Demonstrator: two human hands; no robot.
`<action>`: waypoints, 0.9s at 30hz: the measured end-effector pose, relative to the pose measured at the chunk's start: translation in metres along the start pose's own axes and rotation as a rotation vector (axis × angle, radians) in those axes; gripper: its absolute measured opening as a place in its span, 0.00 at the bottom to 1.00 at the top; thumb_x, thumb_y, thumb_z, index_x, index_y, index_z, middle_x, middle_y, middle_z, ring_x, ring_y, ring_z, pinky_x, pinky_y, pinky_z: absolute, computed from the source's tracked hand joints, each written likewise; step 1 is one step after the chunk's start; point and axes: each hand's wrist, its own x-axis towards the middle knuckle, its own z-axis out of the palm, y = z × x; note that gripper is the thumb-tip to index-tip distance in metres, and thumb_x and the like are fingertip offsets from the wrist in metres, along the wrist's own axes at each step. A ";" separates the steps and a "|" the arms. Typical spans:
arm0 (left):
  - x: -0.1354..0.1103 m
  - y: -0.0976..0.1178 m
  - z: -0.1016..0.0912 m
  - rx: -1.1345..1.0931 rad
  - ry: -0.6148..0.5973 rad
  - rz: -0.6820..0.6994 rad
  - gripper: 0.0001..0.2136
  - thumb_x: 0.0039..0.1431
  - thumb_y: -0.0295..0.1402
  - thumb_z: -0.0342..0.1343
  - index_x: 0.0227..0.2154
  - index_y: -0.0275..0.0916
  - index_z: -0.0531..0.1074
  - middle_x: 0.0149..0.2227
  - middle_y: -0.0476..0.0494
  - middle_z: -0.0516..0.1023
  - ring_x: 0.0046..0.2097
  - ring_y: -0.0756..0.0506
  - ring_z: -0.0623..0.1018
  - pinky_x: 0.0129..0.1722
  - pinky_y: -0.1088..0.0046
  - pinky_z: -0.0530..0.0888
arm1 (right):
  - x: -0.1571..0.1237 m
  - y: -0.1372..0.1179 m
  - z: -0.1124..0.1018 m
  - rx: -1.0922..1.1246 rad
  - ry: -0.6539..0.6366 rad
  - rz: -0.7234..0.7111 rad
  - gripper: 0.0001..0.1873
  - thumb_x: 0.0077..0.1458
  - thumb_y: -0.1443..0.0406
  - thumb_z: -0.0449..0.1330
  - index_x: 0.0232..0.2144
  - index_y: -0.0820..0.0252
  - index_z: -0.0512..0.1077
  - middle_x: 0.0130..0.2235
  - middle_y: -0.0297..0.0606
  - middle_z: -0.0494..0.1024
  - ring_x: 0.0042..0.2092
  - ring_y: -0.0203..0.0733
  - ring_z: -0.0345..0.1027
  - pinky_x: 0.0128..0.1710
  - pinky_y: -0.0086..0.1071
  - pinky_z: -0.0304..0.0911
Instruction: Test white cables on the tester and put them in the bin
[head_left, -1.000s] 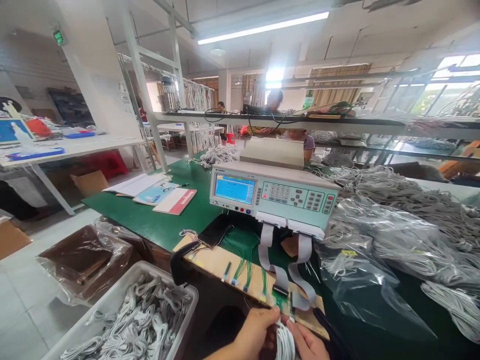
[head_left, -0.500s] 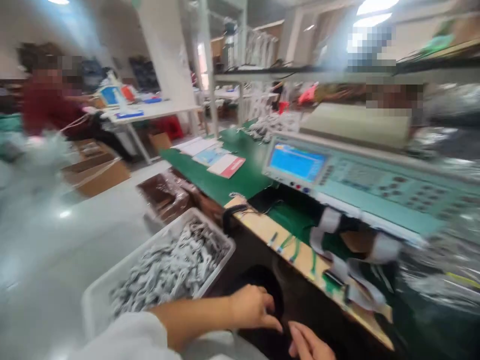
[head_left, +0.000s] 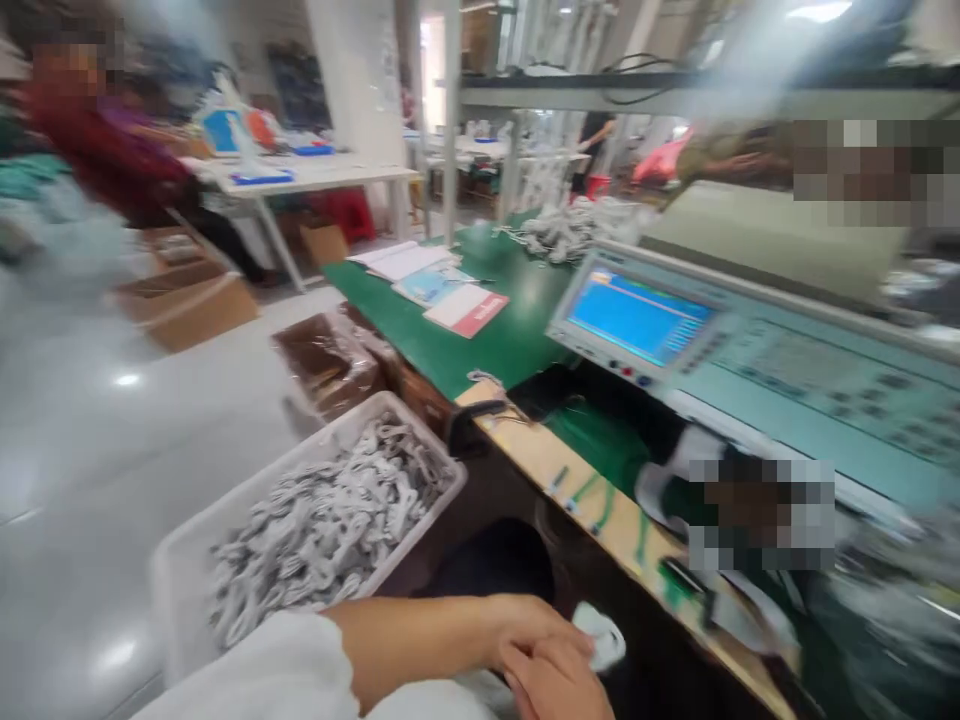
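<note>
My left hand (head_left: 534, 628) reaches in from the left over my lap, its fingers closed and meeting my right hand. My right hand (head_left: 566, 685) comes up from the bottom edge, its curled fingers overlapping the left ones. A small white cable bundle (head_left: 606, 640) with a looped end sticks out past the fingertips; the rest of it is hidden between the hands, and blur masks the exact grip. Left of my forearm stands a white plastic bin (head_left: 176, 560), heaped with grey-white bundled cables (head_left: 322, 520).
A tester with a lit blue screen (head_left: 637, 318) stands on the green table (head_left: 525, 345). Along its front edge runs a wooden board (head_left: 517, 445) with short green wires. Papers (head_left: 465, 308), a cable pile (head_left: 574, 230) and cardboard boxes (head_left: 184, 305) are around. A person in red (head_left: 97, 130) sits far left.
My hands, apart before, have come together, with the right hand moving left onto the left one. A white cable bundle now shows beyond the fingers. The camera view has shifted.
</note>
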 end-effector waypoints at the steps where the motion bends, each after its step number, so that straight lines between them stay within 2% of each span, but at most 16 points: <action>1: -0.001 0.003 0.008 -0.015 0.055 0.060 0.09 0.38 0.35 0.59 0.13 0.36 0.68 0.15 0.52 0.63 0.19 0.52 0.63 0.24 0.73 0.61 | -0.008 0.003 -0.008 -0.011 0.043 0.014 0.07 0.37 0.57 0.60 0.22 0.49 0.75 0.23 0.37 0.76 0.29 0.47 0.68 0.32 0.35 0.65; 3: -0.005 0.008 0.019 0.012 0.062 0.132 0.06 0.39 0.34 0.57 0.21 0.36 0.70 0.18 0.52 0.65 0.21 0.53 0.64 0.23 0.76 0.59 | -0.026 0.012 -0.028 -0.024 0.209 0.145 0.10 0.45 0.59 0.55 0.29 0.54 0.73 0.30 0.39 0.76 0.34 0.45 0.68 0.37 0.35 0.63; 5: -0.009 0.011 0.028 0.082 0.017 0.182 0.08 0.41 0.34 0.56 0.26 0.36 0.70 0.21 0.51 0.68 0.23 0.53 0.66 0.24 0.78 0.59 | -0.041 0.021 -0.048 0.041 0.380 0.372 0.14 0.49 0.59 0.52 0.36 0.58 0.69 0.33 0.40 0.74 0.34 0.43 0.67 0.33 0.33 0.63; 7: -0.012 0.009 0.038 0.136 -0.048 0.199 0.10 0.43 0.35 0.55 0.28 0.34 0.70 0.23 0.49 0.69 0.24 0.53 0.67 0.25 0.78 0.61 | -0.051 0.024 -0.062 0.224 0.387 0.514 0.19 0.49 0.58 0.52 0.43 0.60 0.64 0.36 0.41 0.73 0.32 0.41 0.67 0.27 0.30 0.63; 10: -0.015 -0.001 0.051 0.136 -0.153 0.099 0.13 0.45 0.39 0.54 0.27 0.32 0.69 0.24 0.47 0.69 0.24 0.52 0.69 0.27 0.75 0.64 | -0.059 0.018 -0.071 0.489 0.245 0.456 0.23 0.50 0.59 0.52 0.49 0.58 0.59 0.38 0.39 0.73 0.32 0.38 0.67 0.23 0.27 0.61; 12: -0.014 -0.008 0.055 0.114 -0.183 0.048 0.14 0.46 0.41 0.53 0.28 0.33 0.68 0.24 0.45 0.70 0.24 0.51 0.69 0.27 0.73 0.64 | -0.061 0.010 -0.072 0.531 0.248 0.408 0.21 0.47 0.59 0.55 0.45 0.58 0.64 0.36 0.38 0.74 0.32 0.38 0.67 0.25 0.27 0.61; 15: -0.012 -0.013 0.057 0.125 -0.139 0.137 0.15 0.48 0.42 0.52 0.30 0.33 0.67 0.24 0.44 0.70 0.25 0.51 0.69 0.29 0.75 0.63 | -0.064 0.004 -0.070 0.479 0.396 0.408 0.16 0.42 0.60 0.60 0.35 0.61 0.70 0.32 0.39 0.75 0.31 0.41 0.68 0.25 0.28 0.62; 18: -0.015 -0.011 0.061 0.112 -0.116 0.245 0.15 0.49 0.42 0.51 0.31 0.33 0.67 0.24 0.46 0.70 0.27 0.52 0.68 0.27 0.79 0.61 | -0.065 0.004 -0.067 0.403 0.516 0.369 0.13 0.43 0.60 0.59 0.34 0.60 0.70 0.30 0.38 0.75 0.30 0.41 0.68 0.26 0.29 0.64; 21: -0.021 -0.010 0.069 0.000 -0.191 0.274 0.14 0.49 0.41 0.51 0.31 0.34 0.67 0.27 0.46 0.69 0.29 0.52 0.67 0.29 0.78 0.61 | -0.064 0.005 -0.065 0.391 0.538 0.332 0.12 0.48 0.60 0.55 0.34 0.60 0.69 0.30 0.38 0.75 0.27 0.39 0.67 0.24 0.28 0.64; 23: -0.023 -0.009 0.073 -0.030 -0.242 0.286 0.14 0.49 0.42 0.51 0.27 0.34 0.67 0.25 0.47 0.68 0.28 0.52 0.66 0.29 0.77 0.61 | -0.062 0.004 -0.065 0.359 0.516 0.316 0.13 0.49 0.59 0.53 0.34 0.61 0.69 0.29 0.38 0.75 0.27 0.39 0.67 0.25 0.28 0.64; 25: -0.023 -0.008 0.074 0.020 -0.258 0.290 0.14 0.49 0.42 0.50 0.20 0.33 0.65 0.21 0.48 0.66 0.24 0.53 0.64 0.27 0.77 0.60 | -0.061 0.003 -0.066 0.254 0.503 0.270 0.12 0.49 0.60 0.53 0.35 0.59 0.69 0.32 0.38 0.75 0.31 0.40 0.68 0.30 0.29 0.65; 27: -0.021 -0.005 0.072 0.090 -0.232 0.288 0.13 0.47 0.39 0.54 0.19 0.33 0.65 0.20 0.49 0.65 0.23 0.54 0.62 0.25 0.78 0.59 | -0.061 0.002 -0.067 0.119 0.522 0.206 0.11 0.49 0.61 0.54 0.36 0.57 0.70 0.36 0.38 0.74 0.37 0.41 0.68 0.38 0.30 0.63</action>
